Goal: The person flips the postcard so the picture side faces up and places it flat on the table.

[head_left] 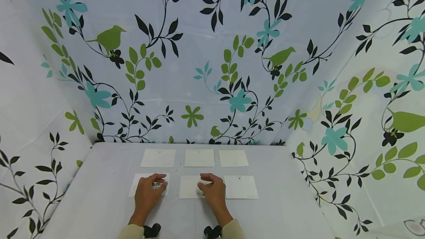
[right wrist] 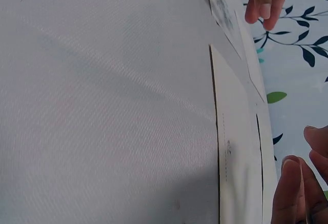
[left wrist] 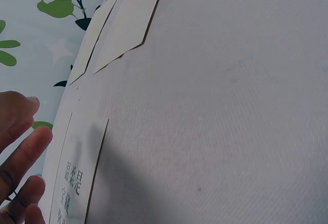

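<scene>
In the head view my left hand (head_left: 148,193) is over the front-left white card (head_left: 133,189), fingers bent and thumb apart, nothing held. Dark print on that card shows between thumb and fingers. My right hand (head_left: 214,191) is at the right side of the front-middle card (head_left: 187,187), its fingers likewise loosely curved and holding nothing. The left wrist view shows the left fingers (left wrist: 28,155) beside a card with dark green characters (left wrist: 72,183). In the right wrist view, the right fingers (right wrist: 289,188) are beside a card with small print (right wrist: 233,147).
A third front-row card (head_left: 241,187) lies right of my right hand. Behind is a row of three cards: left (head_left: 158,158), middle (head_left: 199,158) and right (head_left: 234,158). All lie on a white-covered table (head_left: 282,209), with a patterned cloth (head_left: 199,47) rising at its back edge.
</scene>
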Demonstrator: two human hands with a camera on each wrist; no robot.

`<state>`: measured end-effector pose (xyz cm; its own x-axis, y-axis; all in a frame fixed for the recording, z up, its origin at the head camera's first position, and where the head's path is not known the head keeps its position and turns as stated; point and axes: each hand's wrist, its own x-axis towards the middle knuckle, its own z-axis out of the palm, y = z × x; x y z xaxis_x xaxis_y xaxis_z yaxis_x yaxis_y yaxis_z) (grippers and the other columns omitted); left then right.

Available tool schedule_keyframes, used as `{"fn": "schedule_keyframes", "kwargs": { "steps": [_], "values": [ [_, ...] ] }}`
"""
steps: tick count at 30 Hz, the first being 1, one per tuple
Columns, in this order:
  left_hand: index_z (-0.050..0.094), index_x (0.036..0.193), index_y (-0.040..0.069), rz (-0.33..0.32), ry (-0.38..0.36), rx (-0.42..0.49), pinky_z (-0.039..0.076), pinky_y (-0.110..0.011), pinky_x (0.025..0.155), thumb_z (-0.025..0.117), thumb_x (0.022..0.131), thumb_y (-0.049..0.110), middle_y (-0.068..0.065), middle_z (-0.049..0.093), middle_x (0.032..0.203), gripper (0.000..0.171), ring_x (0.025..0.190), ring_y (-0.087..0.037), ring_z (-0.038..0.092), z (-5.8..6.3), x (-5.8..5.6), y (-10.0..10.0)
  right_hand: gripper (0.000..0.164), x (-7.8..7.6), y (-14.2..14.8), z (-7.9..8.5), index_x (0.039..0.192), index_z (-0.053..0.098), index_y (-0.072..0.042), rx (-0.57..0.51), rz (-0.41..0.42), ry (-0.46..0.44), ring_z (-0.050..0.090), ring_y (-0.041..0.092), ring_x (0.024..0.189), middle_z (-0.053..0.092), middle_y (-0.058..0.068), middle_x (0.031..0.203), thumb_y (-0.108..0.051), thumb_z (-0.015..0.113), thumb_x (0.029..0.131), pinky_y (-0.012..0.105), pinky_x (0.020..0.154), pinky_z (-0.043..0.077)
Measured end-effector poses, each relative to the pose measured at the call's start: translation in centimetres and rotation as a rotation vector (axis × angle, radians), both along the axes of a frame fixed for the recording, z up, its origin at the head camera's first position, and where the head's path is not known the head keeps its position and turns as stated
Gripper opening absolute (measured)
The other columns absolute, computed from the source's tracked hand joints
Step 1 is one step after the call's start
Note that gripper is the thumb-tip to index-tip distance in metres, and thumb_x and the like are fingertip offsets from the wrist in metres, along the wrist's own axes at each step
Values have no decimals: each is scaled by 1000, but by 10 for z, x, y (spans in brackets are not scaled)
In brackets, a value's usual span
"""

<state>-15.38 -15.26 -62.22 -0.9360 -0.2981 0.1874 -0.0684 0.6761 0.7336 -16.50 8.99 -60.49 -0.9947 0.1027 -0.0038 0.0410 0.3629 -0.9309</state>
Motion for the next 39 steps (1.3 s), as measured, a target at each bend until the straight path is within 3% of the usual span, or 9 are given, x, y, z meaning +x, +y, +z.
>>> {"fn": "schedule_keyframes", "kwargs": {
  "steps": [7,12,18,24,28,32,39],
  "values": [
    [82,110,17,-22,-7,9,43,-36,74,88,84,19,1,82,91,27,88,-22,58,-1,1,12,32,-1,17,-8,119,79,-11,25,-40,-24,67,9,74,80,6,115,-9,85,87,23,62,58],
    [82,110,16,-47,-29,20,46,-42,82,89,84,18,1,82,92,27,88,-20,56,-3,3,18,31,1,29,-14,116,80,-12,54,-85,-23,66,10,74,79,7,115,-10,86,85,24,61,57],
    [81,111,20,-64,-64,12,43,-35,78,90,82,19,4,81,95,30,94,-18,57,-10,2,27,33,5,39,-16,117,80,-11,67,-105,-25,66,11,71,79,9,114,-9,86,85,25,58,54],
    [81,110,21,-89,-61,9,45,-37,81,91,80,17,3,82,99,32,96,-20,60,-9,2,34,34,6,43,-18,116,81,-14,100,-142,-45,63,14,70,79,7,110,-9,86,83,27,57,50],
    [81,110,22,-89,-72,2,42,-34,77,91,77,16,3,81,100,35,94,-18,56,-11,1,39,34,6,43,-21,113,82,-17,142,-175,-58,72,24,97,80,5,118,-9,87,81,40,80,58],
    [82,109,21,-86,-64,-24,43,-35,78,93,75,15,4,81,98,36,94,-18,57,-15,1,42,34,7,42,-22,112,82,-18,157,-190,-60,69,32,125,79,7,124,-7,87,80,54,100,54],
    [81,109,21,-89,-48,-42,48,-43,88,94,73,12,2,81,100,40,98,-20,59,-17,2,45,34,9,39,-22,110,82,-18,155,-172,-67,73,20,98,79,10,124,-5,87,78,42,85,56]
  ]
}}
